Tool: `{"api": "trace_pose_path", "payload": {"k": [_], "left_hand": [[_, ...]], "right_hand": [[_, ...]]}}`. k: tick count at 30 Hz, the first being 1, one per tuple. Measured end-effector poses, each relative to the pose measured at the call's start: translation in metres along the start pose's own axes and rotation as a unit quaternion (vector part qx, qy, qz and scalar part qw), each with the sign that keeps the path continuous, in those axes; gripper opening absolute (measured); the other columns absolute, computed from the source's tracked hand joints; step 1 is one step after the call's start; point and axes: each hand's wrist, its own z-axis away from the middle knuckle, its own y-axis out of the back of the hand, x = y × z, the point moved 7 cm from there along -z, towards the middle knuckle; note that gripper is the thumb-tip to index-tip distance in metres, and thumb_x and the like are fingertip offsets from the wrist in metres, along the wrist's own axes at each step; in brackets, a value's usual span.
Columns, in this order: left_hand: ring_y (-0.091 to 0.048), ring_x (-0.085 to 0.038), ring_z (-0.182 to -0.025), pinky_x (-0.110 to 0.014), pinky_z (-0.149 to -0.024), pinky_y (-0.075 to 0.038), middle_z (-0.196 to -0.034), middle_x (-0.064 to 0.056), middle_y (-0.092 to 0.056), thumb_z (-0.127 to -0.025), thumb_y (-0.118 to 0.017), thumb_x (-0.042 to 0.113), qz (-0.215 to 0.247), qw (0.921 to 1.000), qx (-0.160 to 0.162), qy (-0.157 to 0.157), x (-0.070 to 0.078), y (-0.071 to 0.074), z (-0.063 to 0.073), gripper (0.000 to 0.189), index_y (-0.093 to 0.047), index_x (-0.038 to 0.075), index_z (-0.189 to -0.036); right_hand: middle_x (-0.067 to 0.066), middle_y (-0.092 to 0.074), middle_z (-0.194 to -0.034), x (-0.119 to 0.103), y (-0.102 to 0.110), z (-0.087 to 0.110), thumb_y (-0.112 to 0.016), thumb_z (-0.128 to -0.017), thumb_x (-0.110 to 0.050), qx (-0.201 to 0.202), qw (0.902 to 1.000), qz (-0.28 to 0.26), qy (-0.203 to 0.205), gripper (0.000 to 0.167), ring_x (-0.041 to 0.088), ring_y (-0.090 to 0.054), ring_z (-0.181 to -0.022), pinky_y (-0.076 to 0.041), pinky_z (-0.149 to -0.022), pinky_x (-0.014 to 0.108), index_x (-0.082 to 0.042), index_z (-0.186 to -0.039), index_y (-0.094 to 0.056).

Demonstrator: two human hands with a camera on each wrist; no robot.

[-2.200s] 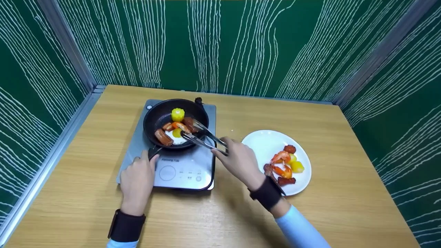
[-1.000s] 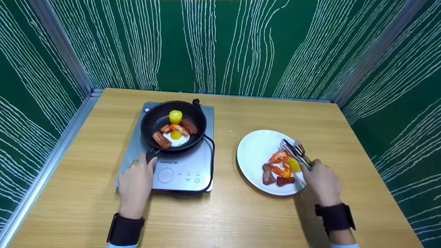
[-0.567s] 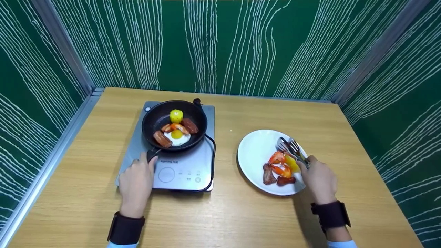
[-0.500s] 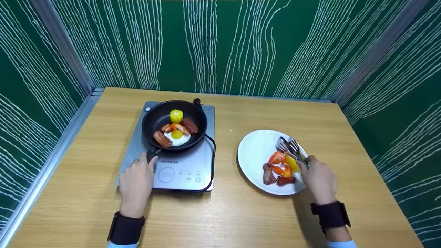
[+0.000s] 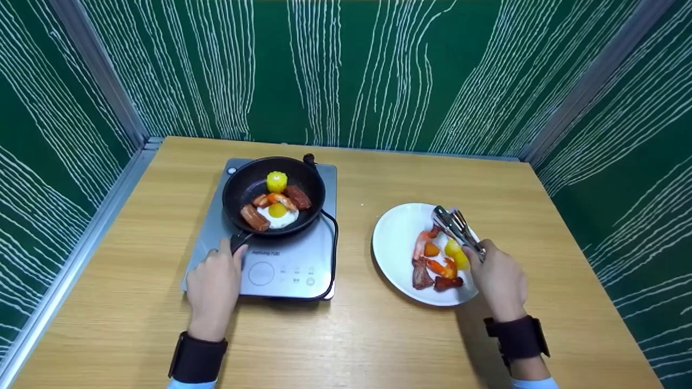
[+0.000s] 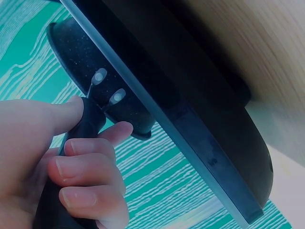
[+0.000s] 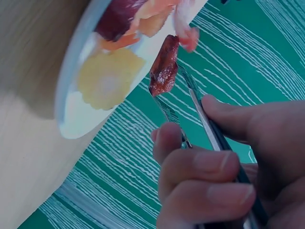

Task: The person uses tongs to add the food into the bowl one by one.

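Note:
My left hand (image 5: 213,280) grips the black handle (image 6: 90,117) of a frying pan (image 5: 243,189). Inside the pan lie a fried egg (image 5: 284,220), a corn piece (image 5: 277,181), a shrimp (image 5: 281,201) and brown meat pieces (image 5: 297,198). My right hand (image 5: 503,281) holds metal tongs (image 5: 457,229) over the right side of a white plate (image 5: 386,237). Between the tong tips, in the right wrist view, is a glossy red-brown piece of meat (image 7: 165,67). Shrimp (image 5: 446,268), yellow corn (image 5: 458,255) and other meat (image 5: 422,274) lie on the plate.
The pan sits on a grey induction cooktop (image 5: 216,232) at the left of the wooden table (image 5: 351,346). A black cord (image 5: 333,248) runs along the cooktop's right edge. Green panels (image 5: 367,70) with white lines stand behind and at both sides.
The tongs have gone from the pan to the plate, then shifted slightly up there. The upper shrimp on the plate has moved left and turned. My left hand has stayed on the handle.

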Motion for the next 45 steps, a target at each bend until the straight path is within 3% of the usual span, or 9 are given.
{"api": "trace_pose_path", "payload": {"k": [6,15,24,33,45], "left_hand": [[-0.061,-0.036,-0.049,-0.044,-0.041,-0.043,-0.068,-0.021,-0.064,-0.103,-0.060,0.035,-0.002,1.0000,-0.003,0.002,-0.001,-0.001,0.000,0.040,-0.064,-0.004,-0.111],[-0.061,-0.036,-0.049,-0.045,-0.042,-0.044,-0.067,-0.021,-0.063,-0.103,-0.060,0.034,0.003,1.0000,-0.009,0.004,-0.002,-0.001,-0.001,0.039,-0.063,-0.004,-0.111],[-0.062,-0.038,-0.050,-0.046,-0.042,-0.046,-0.068,-0.022,-0.064,-0.103,-0.061,0.034,-0.003,1.0000,0.002,-0.003,-0.001,0.000,-0.001,0.040,-0.064,-0.005,-0.114],[-0.061,-0.037,-0.050,-0.046,-0.042,-0.045,-0.069,-0.021,-0.064,-0.103,-0.062,0.034,0.003,1.0000,0.001,0.000,0.000,0.000,-0.001,0.040,-0.065,-0.004,-0.114],[-0.063,-0.038,-0.052,-0.047,-0.043,-0.046,-0.069,-0.021,-0.065,-0.102,-0.062,0.034,0.002,1.0000,-0.003,0.003,0.000,0.000,-0.001,0.040,-0.064,-0.004,-0.112]], "right_hand": [[0.028,-0.065,-0.100,-0.015,0.004,0.003,-0.057,-0.102,-0.050,-0.002,0.9999,-0.011,0.005,0.065,0.032,-0.058,-0.074,-0.034,-0.055,0.030,0.003,-0.139,-0.054],[0.014,-0.063,-0.075,-0.062,0.012,0.008,-0.062,-0.101,-0.043,0.043,0.9947,-0.051,0.078,0.046,0.028,-0.057,-0.064,-0.033,-0.053,0.034,-0.002,-0.122,-0.066],[0.013,-0.068,-0.076,-0.121,0.013,0.011,-0.064,-0.099,-0.044,0.063,0.9863,-0.073,0.134,0.037,0.034,-0.065,-0.070,-0.047,-0.061,0.052,-0.011,-0.115,-0.069],[0.005,-0.061,-0.076,-0.184,0.006,0.018,-0.062,-0.100,-0.047,0.039,0.9779,-0.082,0.188,0.041,0.024,-0.053,-0.065,-0.038,-0.056,0.035,-0.010,-0.116,-0.069],[0.000,-0.055,-0.070,-0.253,-0.021,0.026,-0.062,-0.100,-0.048,0.028,0.9640,-0.075,0.254,0.036,0.018,-0.049,-0.057,-0.033,-0.050,0.033,-0.012,-0.104,-0.067]]}}
